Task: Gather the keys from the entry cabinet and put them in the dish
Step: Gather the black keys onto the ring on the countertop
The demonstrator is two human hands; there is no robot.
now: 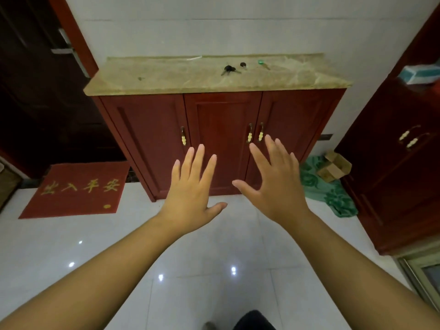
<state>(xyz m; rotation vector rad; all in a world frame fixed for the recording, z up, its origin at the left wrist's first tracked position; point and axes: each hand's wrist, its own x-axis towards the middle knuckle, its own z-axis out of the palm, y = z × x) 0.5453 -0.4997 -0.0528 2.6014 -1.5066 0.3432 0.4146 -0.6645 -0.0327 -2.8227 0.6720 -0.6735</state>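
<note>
A red wooden entry cabinet (221, 148) with a beige stone top (166, 75) stands against the white wall. On the top lie a black-headed bunch of keys (229, 69), a single black-headed key (243, 65) and a green-headed key (262, 63). No dish shows in this view. My left hand (192, 186) and my right hand (273, 179) are stretched out in front of the cabinet doors, backs up, fingers spread and straight, holding nothing. Both hands are well below and in front of the keys.
A dark door (40, 79) stands at the left with a red doormat (76, 189) on the glossy white floor. A taller red cabinet (400, 167) is at the right, with a green cloth (328, 189) and a cardboard box (333, 167) between the cabinets.
</note>
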